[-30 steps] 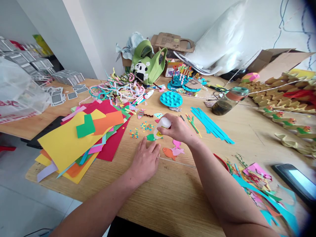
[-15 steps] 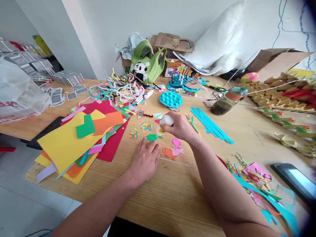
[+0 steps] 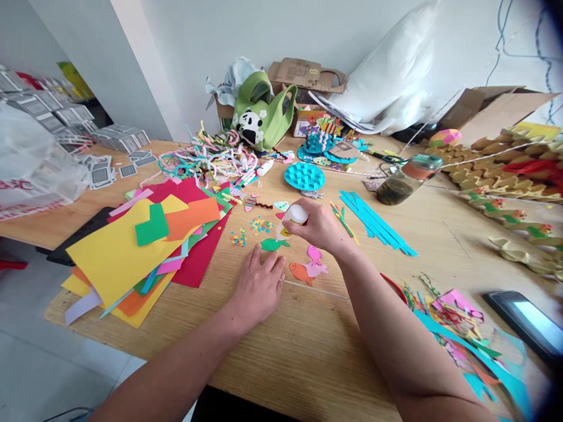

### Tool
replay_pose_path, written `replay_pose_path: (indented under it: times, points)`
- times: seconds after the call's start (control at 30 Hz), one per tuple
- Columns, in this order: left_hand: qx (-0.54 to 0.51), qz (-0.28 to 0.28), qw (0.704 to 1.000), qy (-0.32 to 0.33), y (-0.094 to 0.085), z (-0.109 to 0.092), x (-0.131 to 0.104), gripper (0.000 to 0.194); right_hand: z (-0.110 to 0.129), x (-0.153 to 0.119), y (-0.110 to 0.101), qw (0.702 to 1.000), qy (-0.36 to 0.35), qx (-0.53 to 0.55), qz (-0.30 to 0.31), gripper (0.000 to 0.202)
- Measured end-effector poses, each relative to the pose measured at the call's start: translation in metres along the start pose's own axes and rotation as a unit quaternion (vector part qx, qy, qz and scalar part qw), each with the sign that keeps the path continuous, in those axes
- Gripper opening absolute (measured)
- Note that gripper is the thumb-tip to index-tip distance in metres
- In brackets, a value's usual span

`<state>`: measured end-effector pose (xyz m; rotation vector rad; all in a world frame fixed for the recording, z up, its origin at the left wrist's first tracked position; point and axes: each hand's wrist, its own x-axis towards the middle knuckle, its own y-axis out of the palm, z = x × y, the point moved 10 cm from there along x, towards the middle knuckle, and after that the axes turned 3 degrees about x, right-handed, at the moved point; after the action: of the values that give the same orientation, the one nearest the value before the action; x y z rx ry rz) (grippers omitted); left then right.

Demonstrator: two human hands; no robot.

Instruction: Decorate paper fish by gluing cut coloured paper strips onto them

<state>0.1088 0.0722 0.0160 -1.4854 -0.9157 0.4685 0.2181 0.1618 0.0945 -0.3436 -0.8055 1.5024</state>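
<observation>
My right hand [image 3: 319,225] is wrapped round a white glue bottle [image 3: 299,214], tipped with its narrow end down over a green paper fish [image 3: 270,244]. Whether the tip touches the paper I cannot tell. My left hand [image 3: 263,282] lies flat on the table, fingers stretched out, fingertips at the near edge of the green fish. To its right lie an orange paper fish [image 3: 299,272] and two pink ones, the upper of them a darker pink fish [image 3: 314,254]. Small coloured paper dots [image 3: 260,224] are scattered beyond the green fish.
Stacked coloured paper [image 3: 114,246] covers the left side. Behind are tangled pipe cleaners [image 3: 215,158], a blue egg-carton disc [image 3: 304,176] and a green panda bag [image 3: 264,117]. Blue strips [image 3: 373,223], a glass jar [image 3: 402,183], paper scraps [image 3: 461,328] and a phone [image 3: 528,325] lie to the right.
The glue bottle in my right hand has shifted slightly left, its lower end now over the tail side of the green fish. My left hand stays in place.
</observation>
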Motion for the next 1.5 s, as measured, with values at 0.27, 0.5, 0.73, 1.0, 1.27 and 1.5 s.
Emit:
replay_pose_path:
  times: [0.27,0.5,0.73,1.0,1.27,1.5]
  points:
    - [0.004,0.008,1.000,-0.001,0.001,0.000,0.001,0.040,-0.008,0.001,0.000,1.000,0.001,0.003,-0.001,0.022]
    - [0.001,0.004,1.000,-0.002,-0.001,0.000,0.001,0.039,-0.007,0.001,-0.002,1.000,0.004,0.004,-0.009,0.021]
    - [0.001,0.007,1.000,-0.003,0.002,0.001,0.000,0.040,-0.002,0.000,0.001,1.000,0.003,-0.002,0.010,0.020]
    - [0.006,0.005,1.000,0.000,0.001,0.000,0.000,0.040,0.003,-0.002,0.011,0.999,0.008,0.020,0.040,0.022]
    - [0.000,-0.003,1.000,0.001,0.000,0.000,0.000,0.040,0.001,-0.002,0.021,0.996,0.012,0.079,0.044,0.028]
    - [0.004,0.005,1.000,-0.001,0.001,0.001,0.000,0.040,-0.001,-0.002,0.023,0.996,0.008,0.084,0.025,0.032]
